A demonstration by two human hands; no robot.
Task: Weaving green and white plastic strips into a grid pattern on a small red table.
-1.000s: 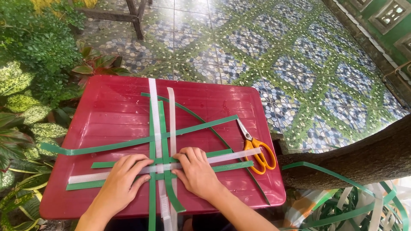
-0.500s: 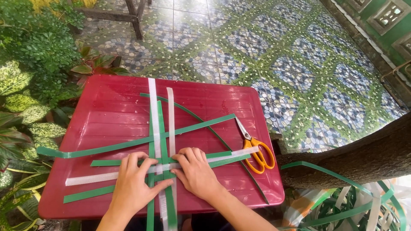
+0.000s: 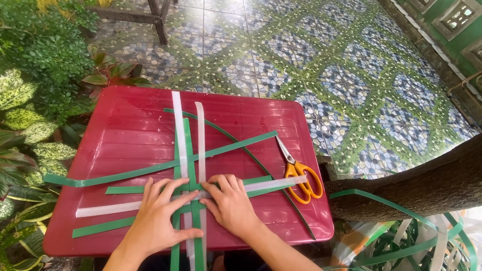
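A red plastic table [image 3: 130, 125] carries a loose weave of flat plastic strips. Green strips [image 3: 236, 145] and white strips [image 3: 178, 120] cross one another near the table's front. My left hand [image 3: 158, 216] presses flat on the crossing, fingers spread over a green upright strip and a white horizontal one. My right hand [image 3: 231, 203] lies beside it, fingertips pushing on the white horizontal strip where it meets the uprights. The two hands almost touch. Orange-handled scissors [image 3: 298, 173] rest on the table to the right of my right hand.
Leafy plants [image 3: 30, 85] crowd the table's left side. A tree trunk [image 3: 432, 185] leans in at the right, with a heap of spare green and white strips [image 3: 416, 241] below it. Patterned floor tiles [image 3: 326, 60] lie beyond, and a stool's legs [image 3: 158, 20] stand at the back.
My left hand slid right, closer to my right hand at the crossing. The strips shifted slightly under the fingers. The scissors stayed put.
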